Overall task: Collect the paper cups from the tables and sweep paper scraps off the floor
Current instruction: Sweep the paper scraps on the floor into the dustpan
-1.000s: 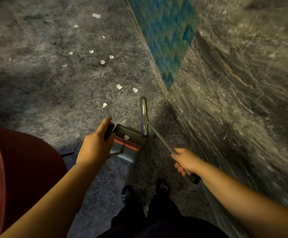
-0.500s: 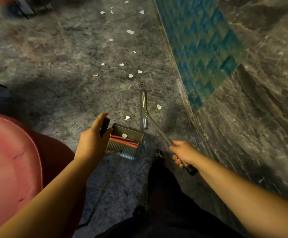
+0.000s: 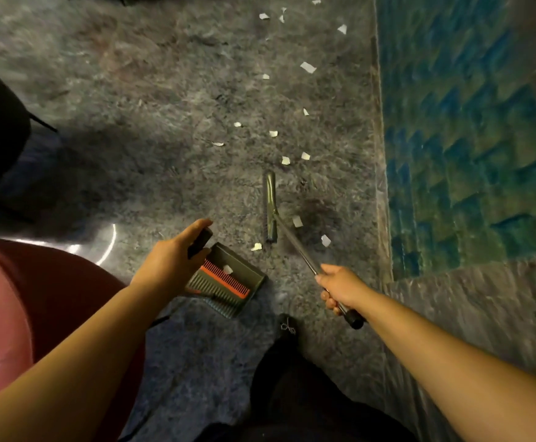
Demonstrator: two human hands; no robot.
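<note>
Sweeping step. Left hand curled round dustpan handle; right hand gripping broom. Paper scraps beside broom head, more ahead on carpet. Next: brush them panward.

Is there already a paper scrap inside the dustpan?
Yes, one white scrap lies inside the dustpan, just above its orange comb strip.

Grey mottled carpet floor: white paper scraps lying scattered toward its far edge and along the blue-tiled wall side; broom head resting among the nearer scraps; dustpan sitting near the person's feet, one scrap inside.
</note>
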